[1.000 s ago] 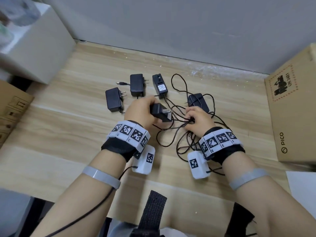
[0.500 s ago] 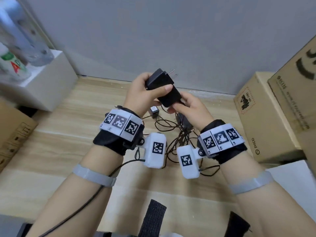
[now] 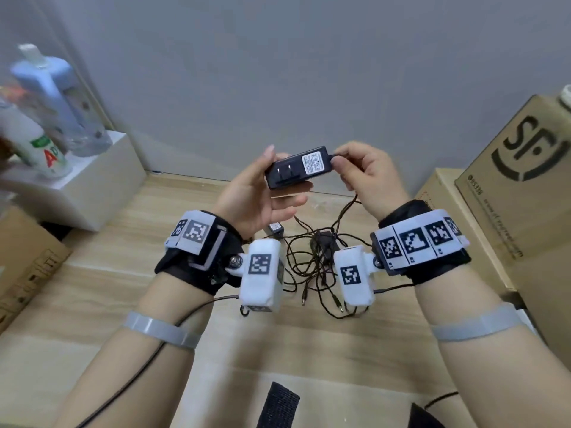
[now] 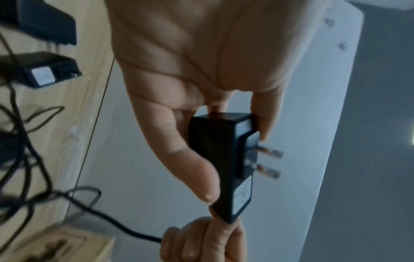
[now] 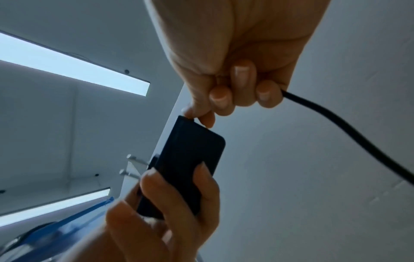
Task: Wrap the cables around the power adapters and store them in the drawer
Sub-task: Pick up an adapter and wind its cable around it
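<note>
Both hands raised above desk [image 3: 92, 304], holding one black power adapter [image 3: 298, 170] between them, prongs facing camera. Left hand [image 3: 259, 193] at 9 o'clock end of adapter, fingers and thumb curled round body. Right hand [image 3: 367, 177] at 3 o'clock end, thumb and fingertips pinching cable [image 3: 347, 208] where it leaves adapter. Cable hangs toward 6 o'clock into tangle of cables [image 3: 312, 273] on desk. Another adapter [image 3: 324, 242] lies in tangle. Cardboard boxes [image 3: 509, 211] at 3 o'clock; bottles [image 3: 58, 103] at 10 o'clock.

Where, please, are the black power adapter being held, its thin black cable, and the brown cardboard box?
Black power adapter [image 3: 298, 170], head view, white label side.
Thin black cable [image 5: 349, 124], right wrist view, mid-length.
Brown cardboard box [image 3: 525, 193], head view, printed face.
</note>
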